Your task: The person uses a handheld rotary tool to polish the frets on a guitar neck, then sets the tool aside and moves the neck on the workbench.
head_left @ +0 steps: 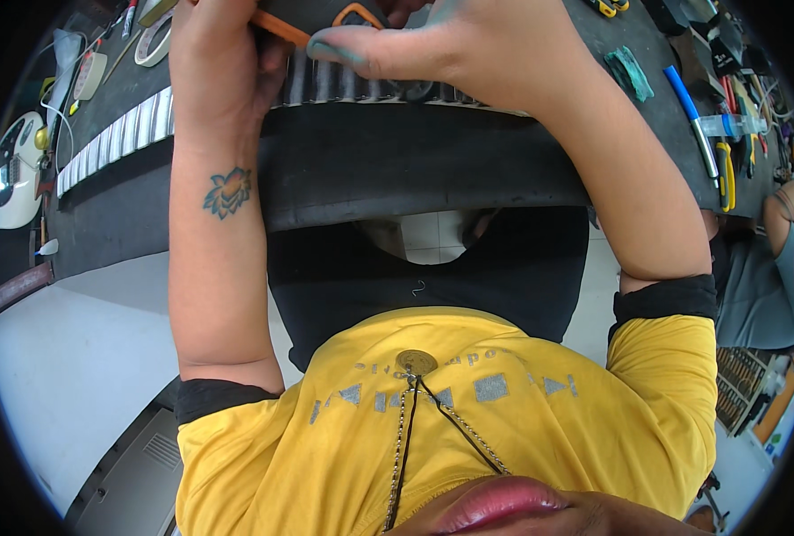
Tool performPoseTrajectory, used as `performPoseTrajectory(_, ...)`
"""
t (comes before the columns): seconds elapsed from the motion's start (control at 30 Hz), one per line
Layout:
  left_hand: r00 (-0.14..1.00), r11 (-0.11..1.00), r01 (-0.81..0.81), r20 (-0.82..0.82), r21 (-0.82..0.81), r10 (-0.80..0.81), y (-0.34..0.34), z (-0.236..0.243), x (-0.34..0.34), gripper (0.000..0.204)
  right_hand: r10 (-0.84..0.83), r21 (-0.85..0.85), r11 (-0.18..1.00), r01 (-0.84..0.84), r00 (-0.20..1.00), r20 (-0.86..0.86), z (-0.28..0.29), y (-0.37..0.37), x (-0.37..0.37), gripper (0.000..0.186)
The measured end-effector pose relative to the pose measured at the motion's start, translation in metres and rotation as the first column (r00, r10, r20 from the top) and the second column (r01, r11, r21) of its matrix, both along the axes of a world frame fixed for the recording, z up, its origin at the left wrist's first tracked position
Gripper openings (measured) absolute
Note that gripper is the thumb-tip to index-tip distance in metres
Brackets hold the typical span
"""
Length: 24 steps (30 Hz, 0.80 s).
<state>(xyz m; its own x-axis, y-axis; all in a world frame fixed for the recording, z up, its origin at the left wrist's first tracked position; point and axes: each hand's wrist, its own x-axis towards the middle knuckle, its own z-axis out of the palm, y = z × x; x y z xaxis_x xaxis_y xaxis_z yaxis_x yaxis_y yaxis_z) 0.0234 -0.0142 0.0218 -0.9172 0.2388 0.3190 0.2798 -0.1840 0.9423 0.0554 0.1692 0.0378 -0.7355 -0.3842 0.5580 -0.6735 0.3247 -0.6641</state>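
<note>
At the top edge of the head view, both my hands are at a dark grey and orange device [321,18], cut off by the frame, so I cannot make out its kind. My right hand [406,49] grips it, with the dark-stained thumb lying along its near edge. My left hand [218,36] is closed at its left end, some fingers curled below it and the rest hidden or out of frame. Beneath the hands, a ribbed silver strip [120,134] runs along the dark worktable [415,161], partly covered by my hands and left forearm.
Tape rolls [90,76] and a white electric guitar [17,174] are at the left. To the right lie a crumpled green piece [629,73], a blue marker [690,116], a yellow-handled tool [726,174] and cluttered tools. Another person [759,286] is beyond the table's right end.
</note>
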Motion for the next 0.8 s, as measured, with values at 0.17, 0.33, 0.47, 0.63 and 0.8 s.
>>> performPoseTrajectory(0.17, 0.987, 0.975, 0.116, 0.089, 0.191, -0.135, -0.015, 0.001, -0.011, 0.028, 0.032, -0.083, 0.996, -0.022, 0.993, 0.117, 0.000, -0.001, -0.013, 0.048)
performPoseTrajectory(0.33, 0.900, 0.903, -0.398, 0.257, 0.159, 0.352, 0.043, 0.020, -0.012, 0.017, -0.010, -0.038, 0.999, 0.019, 0.977, 0.214, -0.003, -0.003, -0.026, 0.043)
performPoseTrajectory(0.47, 0.975, 0.966, -0.221, 0.012, 0.134, 0.221, 0.004, -0.001, -0.021, 0.016, 0.066, -0.141, 0.989, -0.041, 0.981, 0.183, -0.014, -0.003, -0.044, 0.040)
performPoseTrajectory(0.63, 0.951, 0.959, -0.279, 0.152, 0.053, 0.268, -0.008, 0.010, -0.027, 0.019, 0.122, -0.148, 0.986, -0.077, 0.938, 0.323, 0.003, -0.008, -0.046, 0.039)
performPoseTrajectory(0.8, 0.975, 0.969, -0.209, 0.099, 0.129, 0.197, -0.026, 0.003, -0.026, 0.020, 0.057, 0.086, 0.993, -0.081, 0.966, 0.252, 0.020, -0.016, -0.045, 0.032)
